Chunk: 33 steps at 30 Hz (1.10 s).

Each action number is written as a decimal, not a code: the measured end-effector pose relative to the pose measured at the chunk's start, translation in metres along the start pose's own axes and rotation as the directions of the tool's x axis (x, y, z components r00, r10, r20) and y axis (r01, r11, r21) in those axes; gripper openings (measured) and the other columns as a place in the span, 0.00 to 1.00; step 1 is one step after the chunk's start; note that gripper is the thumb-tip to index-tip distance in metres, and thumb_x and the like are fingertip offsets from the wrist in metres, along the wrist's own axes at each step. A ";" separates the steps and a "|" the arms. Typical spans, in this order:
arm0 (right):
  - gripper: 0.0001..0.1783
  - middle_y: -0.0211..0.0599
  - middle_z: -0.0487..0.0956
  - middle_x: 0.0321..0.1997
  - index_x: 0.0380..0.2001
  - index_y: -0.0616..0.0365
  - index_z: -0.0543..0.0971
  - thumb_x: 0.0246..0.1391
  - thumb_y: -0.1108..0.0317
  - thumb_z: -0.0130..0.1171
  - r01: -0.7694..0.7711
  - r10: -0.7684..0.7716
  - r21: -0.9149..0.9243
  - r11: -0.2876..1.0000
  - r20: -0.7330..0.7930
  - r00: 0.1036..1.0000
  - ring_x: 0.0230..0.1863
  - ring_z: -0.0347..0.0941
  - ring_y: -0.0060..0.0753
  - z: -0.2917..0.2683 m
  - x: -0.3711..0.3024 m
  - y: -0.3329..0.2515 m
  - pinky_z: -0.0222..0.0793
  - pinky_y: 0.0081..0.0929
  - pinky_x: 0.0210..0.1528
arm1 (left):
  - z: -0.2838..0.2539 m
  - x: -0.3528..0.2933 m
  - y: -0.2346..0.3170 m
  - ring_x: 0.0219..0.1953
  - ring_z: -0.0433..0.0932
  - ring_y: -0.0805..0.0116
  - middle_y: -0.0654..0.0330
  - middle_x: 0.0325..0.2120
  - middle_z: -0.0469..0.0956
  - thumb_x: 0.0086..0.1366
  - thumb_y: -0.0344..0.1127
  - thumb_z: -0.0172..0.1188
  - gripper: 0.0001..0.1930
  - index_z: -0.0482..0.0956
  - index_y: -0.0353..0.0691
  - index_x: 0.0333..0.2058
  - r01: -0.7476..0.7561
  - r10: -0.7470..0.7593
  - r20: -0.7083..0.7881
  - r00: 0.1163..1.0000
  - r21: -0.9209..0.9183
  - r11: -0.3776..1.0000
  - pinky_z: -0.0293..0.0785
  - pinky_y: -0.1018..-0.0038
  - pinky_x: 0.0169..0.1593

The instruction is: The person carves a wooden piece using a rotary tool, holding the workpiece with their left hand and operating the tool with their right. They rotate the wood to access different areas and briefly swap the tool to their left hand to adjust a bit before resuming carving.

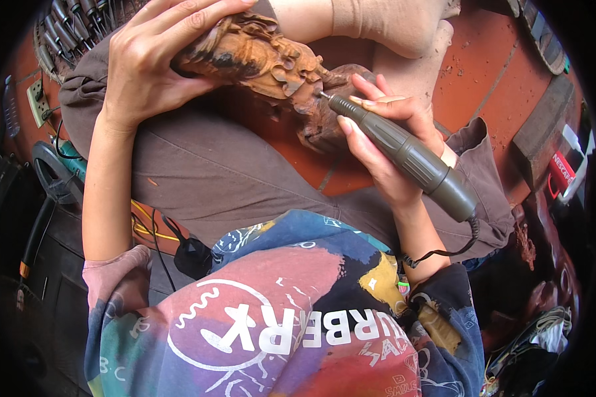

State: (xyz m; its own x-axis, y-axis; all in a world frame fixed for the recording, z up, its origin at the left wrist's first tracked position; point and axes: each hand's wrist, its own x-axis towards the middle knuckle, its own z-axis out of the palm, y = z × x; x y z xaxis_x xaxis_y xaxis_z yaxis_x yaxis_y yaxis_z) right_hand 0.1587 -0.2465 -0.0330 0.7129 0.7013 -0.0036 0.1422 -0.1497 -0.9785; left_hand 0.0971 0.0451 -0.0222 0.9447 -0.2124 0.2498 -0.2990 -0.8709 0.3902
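Note:
A carved wooden figure [261, 63], orange-brown on its upper part and darker at its base, lies tilted across my lap, over my legs. My left hand [162, 56] is wrapped round its upper end, thumb below and fingers over the top. In my right hand [394, 132] is a grey-green rotary carving tool [404, 152], gripped like a pen. Its thin metal bit points up and left and meets, or nearly meets, the dark lower part of the carving. A black coiled cord runs from the tool's back end past my right wrist.
Red floor tiles [490, 73] carry scattered wood chips. At the upper left stands a holder of carving tools [69, 30], near a power strip [38, 104]. A wooden block [543, 129] and a red packet [561, 173] are at the right. Cables [155, 228] lie by my left thigh.

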 end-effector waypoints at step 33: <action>0.15 0.44 0.81 0.33 0.31 0.62 0.76 0.38 0.80 0.70 0.188 -0.262 -0.337 0.923 -0.187 0.947 0.50 0.77 0.60 0.035 -0.020 -0.010 0.54 0.61 0.64 | -0.002 -0.002 0.002 0.34 0.77 0.64 0.59 0.41 0.82 0.38 0.44 0.73 0.33 0.81 0.42 0.47 0.016 -0.016 -0.020 1.000 -0.007 1.000 0.76 0.71 0.41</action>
State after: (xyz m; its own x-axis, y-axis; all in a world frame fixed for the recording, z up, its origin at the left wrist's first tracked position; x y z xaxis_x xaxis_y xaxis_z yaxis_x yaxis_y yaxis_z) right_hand 0.1190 -0.2341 -0.0306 0.7663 0.5727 0.2912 0.4967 -0.2407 -0.8339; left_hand 0.0942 0.0446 -0.0203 0.9467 -0.1893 0.2606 -0.2845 -0.8710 0.4006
